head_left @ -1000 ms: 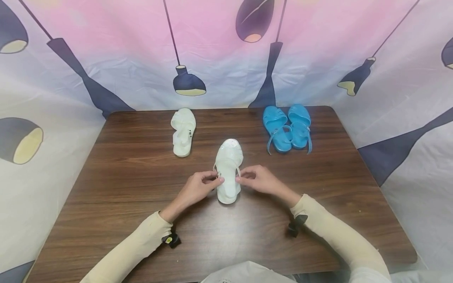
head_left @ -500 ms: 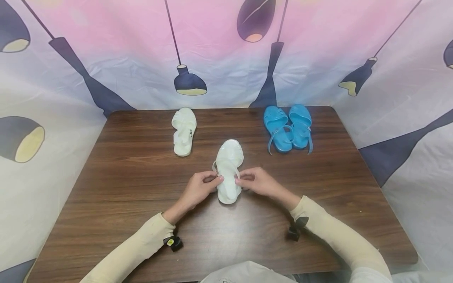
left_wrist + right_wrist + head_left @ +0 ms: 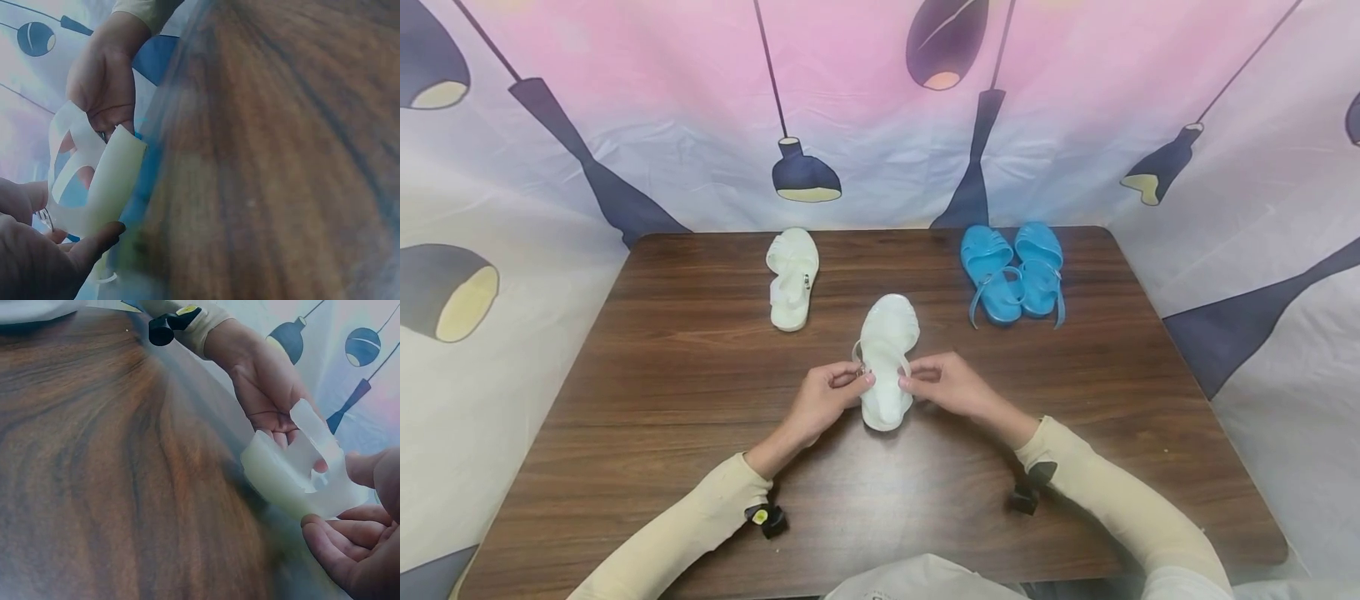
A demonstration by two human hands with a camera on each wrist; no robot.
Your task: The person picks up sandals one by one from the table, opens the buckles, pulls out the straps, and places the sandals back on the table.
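A white jelly sandal [image 3: 889,329] is at the middle of the table, toe pointing away from me. My left hand [image 3: 823,400] pinches its left side by the small metal buckle, thumb on top. On the opposite side my right hand [image 3: 958,385] pinches the edge near the ankle strap. Both wrist views show the sandal's heel [image 3: 119,172] and strap loops between the two hands, with the heel close over the table. Beyond it, further left, lies a second white sandal [image 3: 791,304] with its toe toward the back.
A pair of blue sandals [image 3: 1000,298] sits side by side at the back right, straps loose. The brown wooden table [image 3: 662,358] runs up to a printed cloth backdrop [image 3: 700,167] behind it and at both sides.
Both hands keep their hold on the white sandal, which stays almost in place. The whole scene shifts a few pixels right with the head camera.
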